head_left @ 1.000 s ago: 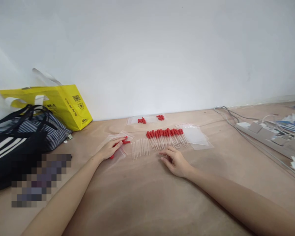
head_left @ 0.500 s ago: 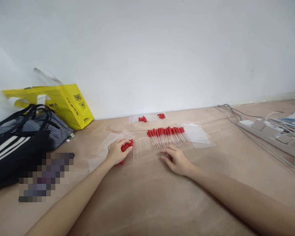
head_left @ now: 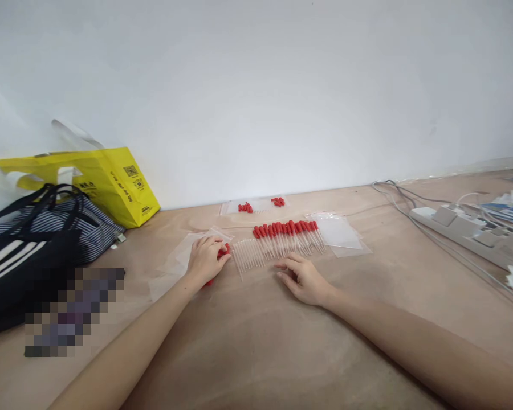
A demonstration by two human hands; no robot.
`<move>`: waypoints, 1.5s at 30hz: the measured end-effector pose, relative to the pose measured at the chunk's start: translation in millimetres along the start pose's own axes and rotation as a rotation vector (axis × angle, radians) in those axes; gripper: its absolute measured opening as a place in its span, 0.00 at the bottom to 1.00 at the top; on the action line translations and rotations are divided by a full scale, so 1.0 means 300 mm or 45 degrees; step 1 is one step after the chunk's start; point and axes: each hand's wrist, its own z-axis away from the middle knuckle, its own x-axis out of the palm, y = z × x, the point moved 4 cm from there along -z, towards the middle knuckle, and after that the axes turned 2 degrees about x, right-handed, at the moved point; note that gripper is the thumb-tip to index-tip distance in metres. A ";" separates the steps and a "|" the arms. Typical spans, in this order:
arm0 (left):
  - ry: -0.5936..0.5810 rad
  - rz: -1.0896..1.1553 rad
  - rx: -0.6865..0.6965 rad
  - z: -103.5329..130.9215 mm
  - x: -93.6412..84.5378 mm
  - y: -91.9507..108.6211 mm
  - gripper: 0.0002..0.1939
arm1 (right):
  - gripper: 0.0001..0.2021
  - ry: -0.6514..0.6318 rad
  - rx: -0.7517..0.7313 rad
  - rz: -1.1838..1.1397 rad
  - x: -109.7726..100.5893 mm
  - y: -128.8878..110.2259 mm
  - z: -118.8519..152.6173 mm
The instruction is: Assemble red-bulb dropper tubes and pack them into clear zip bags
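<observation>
Left hand (head_left: 205,261): my grip closed over red caps (head_left: 223,250) on the bench (head_left: 256,341)
Right hand (head_left: 304,280): open, just before clear tubes (head_left: 248,254)
Advice: I'd cap one tube at a time

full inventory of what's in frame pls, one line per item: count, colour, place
red caps: a handful, red, under the left hand's fingers
capless droppers: a row, clear, between the hands
capped droppers: a row, clear with red caps, right of the capless row
clear bags: a small stack, clear, right of the capped row
far bags: count unclear, clear with red caps inside, near the wall
left bags: count unclear, clear, under and beside the left hand
yellow bag: one, yellow, far left by the wall
striped bag: one, black and white, left edge
power strip: one, white, right side with cables
table: one, light brown
left hand: one, curled over the red caps
right hand: one, resting on the table, empty
</observation>
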 end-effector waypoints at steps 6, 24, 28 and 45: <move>0.100 -0.011 -0.036 0.012 -0.020 0.000 0.08 | 0.11 -0.005 0.006 -0.002 0.002 -0.002 -0.001; 0.335 0.792 -0.251 0.179 -0.047 0.006 0.13 | 0.12 -0.003 0.299 0.394 0.183 -0.142 -0.127; 0.374 0.842 -0.268 0.176 -0.032 -0.022 0.13 | 0.13 -0.071 0.384 0.483 0.243 -0.182 -0.168; 0.262 0.690 0.189 0.181 -0.039 0.101 0.07 | 0.05 -0.236 0.174 0.573 0.015 -0.038 -0.012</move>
